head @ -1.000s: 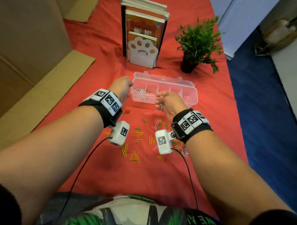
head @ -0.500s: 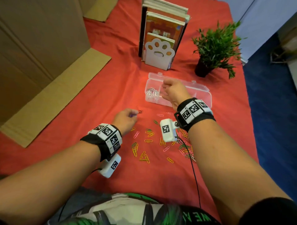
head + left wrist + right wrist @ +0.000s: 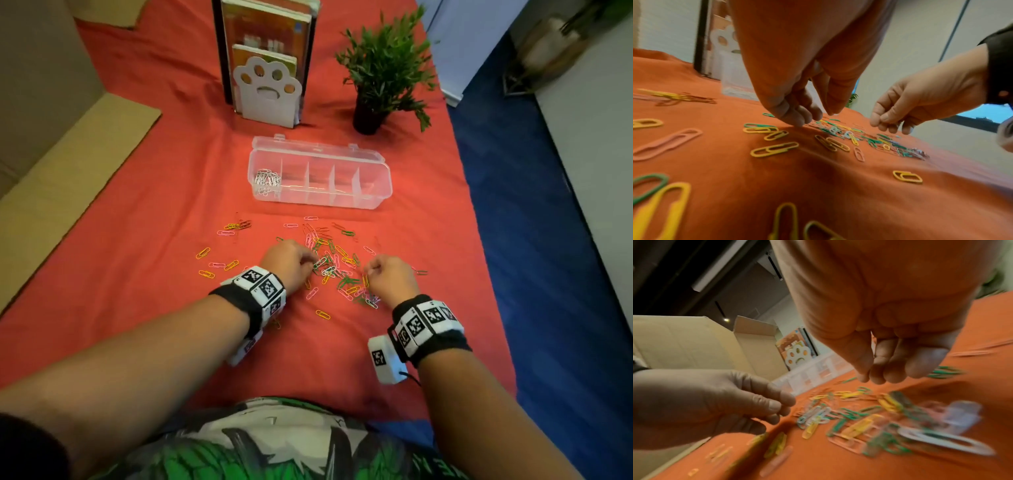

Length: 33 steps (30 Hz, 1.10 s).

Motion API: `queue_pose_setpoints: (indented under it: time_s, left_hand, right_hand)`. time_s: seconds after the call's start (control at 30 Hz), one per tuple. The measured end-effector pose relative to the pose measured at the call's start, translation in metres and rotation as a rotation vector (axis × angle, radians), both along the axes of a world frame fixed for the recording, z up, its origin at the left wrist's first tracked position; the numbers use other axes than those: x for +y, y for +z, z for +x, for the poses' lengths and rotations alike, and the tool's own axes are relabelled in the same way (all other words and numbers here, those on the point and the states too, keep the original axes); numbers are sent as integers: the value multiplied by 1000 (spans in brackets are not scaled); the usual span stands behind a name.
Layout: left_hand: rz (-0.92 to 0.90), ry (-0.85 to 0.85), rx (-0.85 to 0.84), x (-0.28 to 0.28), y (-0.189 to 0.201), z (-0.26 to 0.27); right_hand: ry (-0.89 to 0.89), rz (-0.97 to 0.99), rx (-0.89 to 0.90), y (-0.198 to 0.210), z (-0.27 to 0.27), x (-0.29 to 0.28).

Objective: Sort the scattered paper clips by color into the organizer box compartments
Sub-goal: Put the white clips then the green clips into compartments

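Observation:
Yellow, green, pink and white paper clips (image 3: 337, 270) lie scattered on the red cloth, thickest between my hands. The clear organizer box (image 3: 342, 200) stands open behind them, with white clips (image 3: 266, 180) in its leftmost compartment; the other compartments look empty. My left hand (image 3: 306, 263) hangs over the pile's left side, fingers curled and bunched, tips (image 3: 799, 123) touching the cloth. My right hand (image 3: 370, 274) hovers just above the pile's right side, its thumb (image 3: 887, 117) against the curled fingers. No clip shows in either hand. The right wrist view is blurred over the clips (image 3: 855, 415).
A white paw-shaped bookend with books (image 3: 267, 92) and a potted plant (image 3: 380, 68) stand behind the box. Flattened cardboard (image 3: 68, 164) lies at the left. The table's right edge (image 3: 479, 240) drops to a blue floor.
My right hand has come back from the organizer box to the pile. My left hand has moved right from the outlying clips to the pile's left side.

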<state>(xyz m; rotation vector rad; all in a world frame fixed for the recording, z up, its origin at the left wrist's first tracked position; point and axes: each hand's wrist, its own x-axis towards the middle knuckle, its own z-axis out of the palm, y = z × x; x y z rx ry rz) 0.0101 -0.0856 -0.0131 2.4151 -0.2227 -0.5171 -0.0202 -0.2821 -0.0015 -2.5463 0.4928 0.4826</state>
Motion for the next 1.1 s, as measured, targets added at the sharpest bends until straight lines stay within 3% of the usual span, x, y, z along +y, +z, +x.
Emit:
queue_pose_setpoints:
  time_s: [0.2,0.43,0.7,0.8,0.93,1.03,1.1]
  left_hand:
    - [109,-155,-110,-20,-10,4]
    - [220,-237,-131,-15,-14,11]
    - [266,-149,-98,4,-16,9]
    - [204,-66,-78,13,-14,7]
    - [27,74,-27,20,-8,5]
    - [-188,153,166,17,-1,5]
    - [-365,288,364,10,3,5]
  right_hand:
    - [-76,-120,27,-9,-31,-29]
    - [40,-114,27,-25,-39,-12]
    - [190,-69,-34,-28,-17,14]
    - [114,38,-30,-22,-7,11]
    - [-115,300,-39,-16,-3,5]
    - [-354,631,-60,-13,-6,6]
    - [-403,789,-44,-10,-6,7]
